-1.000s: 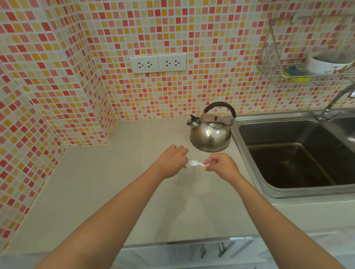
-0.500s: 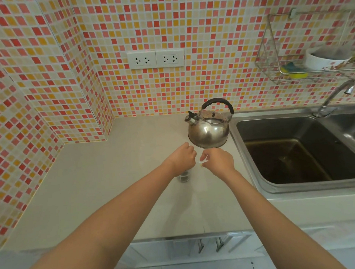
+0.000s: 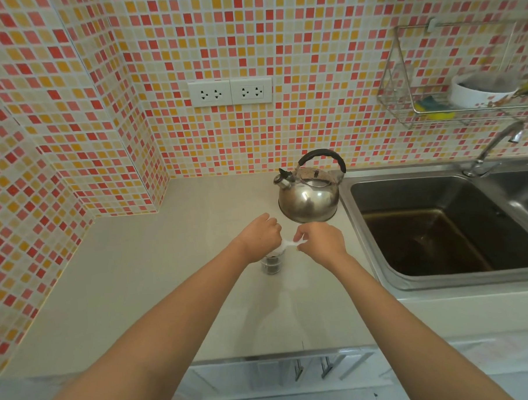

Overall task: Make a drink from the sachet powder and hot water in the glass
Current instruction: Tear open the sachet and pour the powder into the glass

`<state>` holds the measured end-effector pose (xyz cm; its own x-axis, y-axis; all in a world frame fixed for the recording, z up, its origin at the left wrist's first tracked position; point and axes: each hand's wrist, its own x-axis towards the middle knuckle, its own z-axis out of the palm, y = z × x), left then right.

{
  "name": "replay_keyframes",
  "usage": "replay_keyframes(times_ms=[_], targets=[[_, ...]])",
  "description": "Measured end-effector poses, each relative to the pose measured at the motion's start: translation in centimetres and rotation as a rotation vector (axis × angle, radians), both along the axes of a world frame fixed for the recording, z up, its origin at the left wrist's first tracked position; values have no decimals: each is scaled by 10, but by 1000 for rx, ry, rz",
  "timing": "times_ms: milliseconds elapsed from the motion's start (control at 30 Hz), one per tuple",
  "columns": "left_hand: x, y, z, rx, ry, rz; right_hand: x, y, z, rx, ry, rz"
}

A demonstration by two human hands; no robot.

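Note:
A small clear glass (image 3: 271, 264) stands on the pale counter (image 3: 157, 274), with dark powder in its bottom. Directly above its mouth, my left hand (image 3: 260, 237) and my right hand (image 3: 320, 242) pinch the two ends of a white sachet (image 3: 289, 244), which stretches between my fingers. My left hand hides the glass's rim. A steel kettle (image 3: 309, 194) with a black handle sits on the counter just behind my hands, spout pointing left.
A steel sink (image 3: 439, 228) with brownish water lies to the right, its tap (image 3: 496, 144) at the back. A wire rack (image 3: 452, 113) on the tiled wall holds a white bowl and a sponge. Twin wall sockets (image 3: 230, 92) sit above the counter.
My hands closed together over the glass half a second ago and have now drawn slightly apart, showing the white sachet again. Dark powder now shows in the glass.

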<state>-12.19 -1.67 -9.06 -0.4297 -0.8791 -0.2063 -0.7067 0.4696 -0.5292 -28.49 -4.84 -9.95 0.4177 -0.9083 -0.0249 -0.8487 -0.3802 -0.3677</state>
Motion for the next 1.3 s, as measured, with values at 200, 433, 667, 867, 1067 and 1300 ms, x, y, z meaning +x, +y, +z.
replay_keyframes(times_ms=[200,433,667,867,1067,1300], targets=[[13,-3,-4,-16,195,148,-4,-1,-4,78,-124,-33],[19,-2,-3,18,363,211,-6,-1,-6,68,-104,-33],[22,-1,-7,-19,375,207,-10,-4,-3,74,-84,-48],[26,1,-13,-66,481,263,-14,0,-10,118,-261,-226],[33,6,-20,-87,615,373,-15,1,-36,522,-541,-660],[35,12,-21,-87,690,397,-12,7,-71,585,-558,-815]])
